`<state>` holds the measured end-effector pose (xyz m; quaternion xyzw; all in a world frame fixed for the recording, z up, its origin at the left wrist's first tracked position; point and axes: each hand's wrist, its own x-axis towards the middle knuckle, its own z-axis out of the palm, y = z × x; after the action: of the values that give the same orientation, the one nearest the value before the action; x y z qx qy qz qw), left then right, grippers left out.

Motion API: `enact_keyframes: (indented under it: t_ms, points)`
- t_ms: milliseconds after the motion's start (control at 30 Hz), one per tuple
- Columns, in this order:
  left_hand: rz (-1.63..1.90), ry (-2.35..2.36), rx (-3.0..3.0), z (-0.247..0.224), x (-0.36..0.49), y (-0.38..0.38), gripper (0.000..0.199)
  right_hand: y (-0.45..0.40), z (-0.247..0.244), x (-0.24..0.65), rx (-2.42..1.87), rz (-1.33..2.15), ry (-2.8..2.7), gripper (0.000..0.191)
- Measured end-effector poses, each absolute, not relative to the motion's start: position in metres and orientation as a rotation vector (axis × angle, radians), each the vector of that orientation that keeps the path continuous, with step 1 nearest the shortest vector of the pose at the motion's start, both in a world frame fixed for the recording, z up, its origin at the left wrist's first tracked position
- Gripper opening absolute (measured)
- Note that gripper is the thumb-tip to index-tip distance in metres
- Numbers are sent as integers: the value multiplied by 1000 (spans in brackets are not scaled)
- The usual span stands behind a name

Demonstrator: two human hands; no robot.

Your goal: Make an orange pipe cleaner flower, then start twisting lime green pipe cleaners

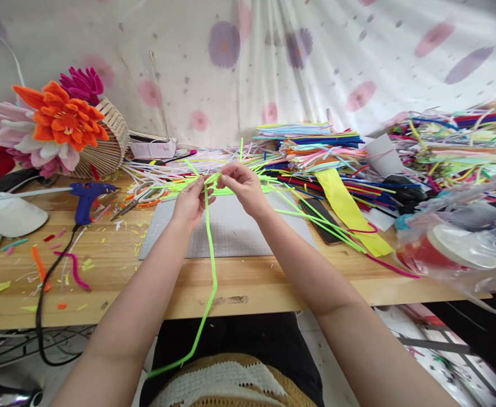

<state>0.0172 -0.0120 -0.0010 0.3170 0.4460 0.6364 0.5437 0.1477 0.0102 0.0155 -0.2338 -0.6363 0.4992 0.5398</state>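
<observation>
Both my hands are raised over a grey cutting mat (248,232) at the middle of the table. Closed fingers of my left hand (192,200) pinch a bright green pipe cleaner (211,249), whose long end hangs past the table edge toward my lap. Close beside it, my right hand (243,185) pinches the same green stems where they cross between the hands. Exactly how the stems are joined there is too small to tell. More green pipe cleaners (315,217) fan out behind my hands and to the right.
A blue glue gun (87,200), scissors (139,198) and orange flower (61,118) are on the left. Bundled pipe cleaners (315,141) line the back. At right are a black phone (322,220), yellow strip (353,212) and bagged red cup (434,249). Scraps litter the left tabletop.
</observation>
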Motion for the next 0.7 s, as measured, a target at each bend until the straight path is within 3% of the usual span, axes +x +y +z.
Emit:
enact_keyframes:
  t_ms: [267, 500, 567, 700]
  points:
    - [1502, 1525, 1297, -20, 6, -19, 22, 10, -45, 174, -729, 1584, -1590, 40]
    - [1362, 1499, 1318, -47, 15, -26, 26, 12, -63, 168, -985, 1517, -1571, 25]
    - [1407, 1421, 1187, -49, 15, -27, 41, 12, -66, 170, -1032, 1439, -1624, 22]
    - [1527, 1305, 938, -49, 21, -30, 93, 13, -73, 172, -1102, 1238, -1703, 17]
